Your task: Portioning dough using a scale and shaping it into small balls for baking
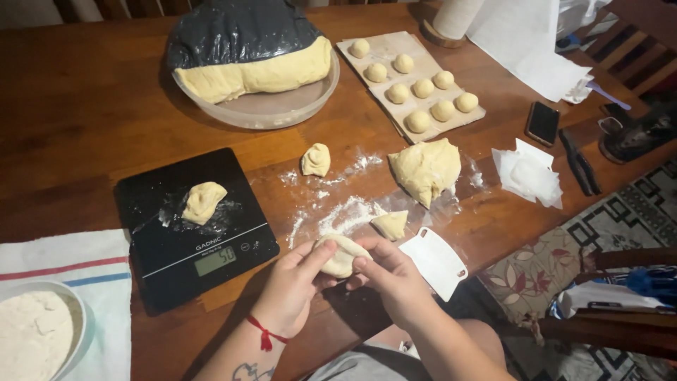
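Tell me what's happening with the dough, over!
Both hands, left hand and right hand, pinching one dough piece. White scraper beside. Nothing blocking.

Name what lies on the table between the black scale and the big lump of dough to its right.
In the head view, between the scale and the big dough lump lie a small dough piece and scattered flour.

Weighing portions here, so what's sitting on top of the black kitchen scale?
One pale dough lump on crumpled clear plastic film atop the black kitchen scale; the platform beneath is covered.

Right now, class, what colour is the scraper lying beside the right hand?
White. The scraper shows best in the head view, by the right hand.
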